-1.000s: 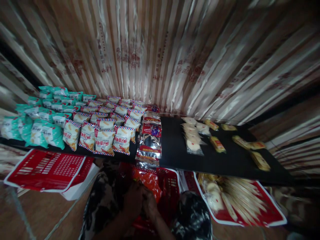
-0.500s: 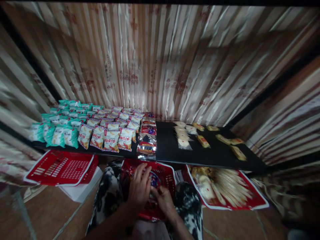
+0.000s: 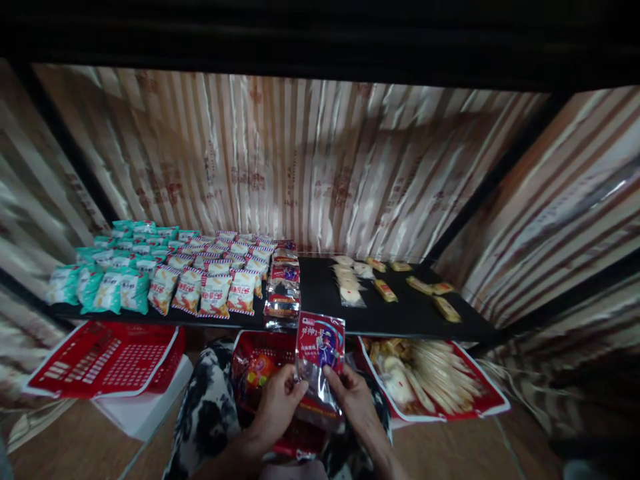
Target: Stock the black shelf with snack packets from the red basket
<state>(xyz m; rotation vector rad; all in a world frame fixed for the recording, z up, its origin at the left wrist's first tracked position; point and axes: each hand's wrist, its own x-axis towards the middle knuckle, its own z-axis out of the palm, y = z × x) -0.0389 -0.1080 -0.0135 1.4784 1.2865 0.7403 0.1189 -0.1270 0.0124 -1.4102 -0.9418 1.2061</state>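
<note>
A red and purple snack packet (image 3: 321,347) with a clear lower part is held up over the middle red basket (image 3: 245,339). My left hand (image 3: 280,397) pinches its left edge between thumb and fingers. On the packet's right side, my right hand (image 3: 353,393) grips with the thumb across the front. Below them, an orange and red packet (image 3: 260,370) lies in the basket. Straight ahead on the black shelf (image 3: 315,287), a column of similar dark red packets (image 3: 283,290) lies overlapped, beside white shrimp-snack bags (image 3: 215,293).
Teal bags (image 3: 120,290) fill the shelf's left end. Flat round white packs (image 3: 350,283) and yellow packs (image 3: 385,290) lie toward its right. A red basket (image 3: 115,357) stands at the left; another basket (image 3: 475,410) holds long pale packs. A dark beam (image 3: 300,47) crosses overhead.
Both hands were down in the middle basket; now they are higher, with the red and purple packet lifted between them. The view has shifted, showing more of the dark beam above.
</note>
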